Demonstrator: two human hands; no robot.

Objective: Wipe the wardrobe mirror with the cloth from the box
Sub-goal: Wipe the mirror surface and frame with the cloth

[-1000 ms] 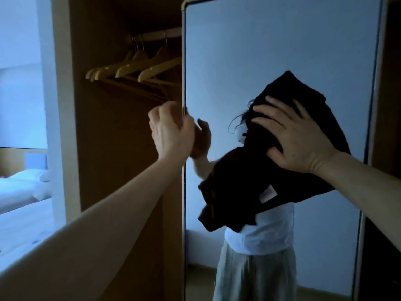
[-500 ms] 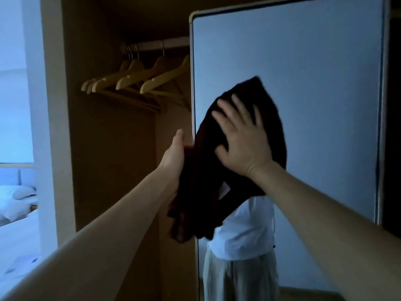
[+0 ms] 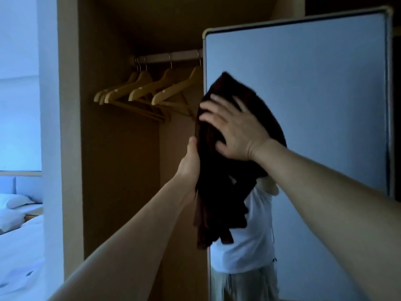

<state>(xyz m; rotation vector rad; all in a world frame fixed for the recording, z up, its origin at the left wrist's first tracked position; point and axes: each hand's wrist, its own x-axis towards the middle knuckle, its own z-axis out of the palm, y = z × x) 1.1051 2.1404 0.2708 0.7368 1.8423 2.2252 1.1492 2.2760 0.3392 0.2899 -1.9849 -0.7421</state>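
Your two forearms come in from the bottom corners of the frame and meet near the centre. Your right hand [image 3: 235, 133] lies flat on the dark cloth [image 3: 219, 183], fingers spread open, palm pressing the fabric against the wardrobe mirror [image 3: 314, 101]. I think a flat hand gives wide contact, so more glass is cleaned in one pass. The cloth covers the left edge of the mirror at centre frame, and its loose lower part hangs down below your palm.

Your left hand [image 3: 189, 161] is at the mirror's left edge, just beside the cloth and touching it. It seems to steady the door so it does not swing when you push. Its fingers are hidden behind the edge and the cloth, so I cannot tell if they grip.

Farther back, in the upper middle, wooden hangers [image 3: 147, 90] hang from the rail [image 3: 169, 58] inside the open wardrobe. A bed [image 3: 19, 240] shows at the lower left.
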